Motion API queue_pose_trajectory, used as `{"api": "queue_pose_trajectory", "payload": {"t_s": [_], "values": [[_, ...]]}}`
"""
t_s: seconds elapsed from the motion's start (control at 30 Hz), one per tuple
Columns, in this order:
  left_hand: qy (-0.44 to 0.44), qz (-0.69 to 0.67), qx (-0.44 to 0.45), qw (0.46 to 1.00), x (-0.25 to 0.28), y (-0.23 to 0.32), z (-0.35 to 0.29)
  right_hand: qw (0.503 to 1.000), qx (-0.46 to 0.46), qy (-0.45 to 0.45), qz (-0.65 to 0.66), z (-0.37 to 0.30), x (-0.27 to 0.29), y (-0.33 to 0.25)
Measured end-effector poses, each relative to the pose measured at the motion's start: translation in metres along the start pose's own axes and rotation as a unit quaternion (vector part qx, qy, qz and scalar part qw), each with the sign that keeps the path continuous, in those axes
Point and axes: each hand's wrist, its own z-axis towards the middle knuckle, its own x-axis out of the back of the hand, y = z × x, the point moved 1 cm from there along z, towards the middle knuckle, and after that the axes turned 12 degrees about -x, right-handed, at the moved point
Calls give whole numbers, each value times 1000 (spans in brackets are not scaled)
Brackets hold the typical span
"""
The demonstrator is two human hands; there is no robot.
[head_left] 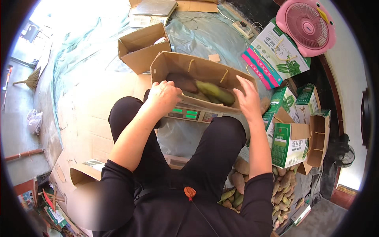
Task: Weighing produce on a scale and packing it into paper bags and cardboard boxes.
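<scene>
In front of my knees an open brown cardboard box (pixel 205 64) with yellow cord handles rests on a digital scale (pixel 189 113) with lit green displays. Long green radishes (pixel 215 93) lie inside it, beside something dark in shadow at the left end. My left hand (pixel 164 94) is closed over the near rim at the box's left side. At the right end my right hand (pixel 248 98) grips the box's near corner, thumb and fingers on its edges. The radishes are apart from both hands.
Another open carton (pixel 144 47) stands beyond the box to the left. Green-and-white cartons (pixel 290 138) and a pink fan (pixel 307 27) stand at the right. Several loose radishes (pixel 284 189) lie by my right arm. A power strip (pixel 242 29) with cables is at the back.
</scene>
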Motion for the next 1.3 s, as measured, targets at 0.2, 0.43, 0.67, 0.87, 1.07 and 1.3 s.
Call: {"api": "queue_pose_trajectory", "payload": {"t_s": [0.2,0.43,0.67,0.87,1.07,1.3], "values": [[33,-3,-22,999,2,-1,-3,973,-145,116,134,-83,35,54],[55,-59,-39,996,2,-3,4,928,-364,64,38,-273,-23,183],[40,-88,-65,993,-1,-11,5,863,-454,-219,25,-421,-128,180],[34,-107,-66,991,-8,0,9,878,-428,-212,-25,-459,-146,211],[18,-119,-68,990,-13,-7,11,863,-479,-64,-149,-465,-93,270],[7,-77,-38,996,-8,-7,11,494,-817,122,270,-454,-34,250]]}}
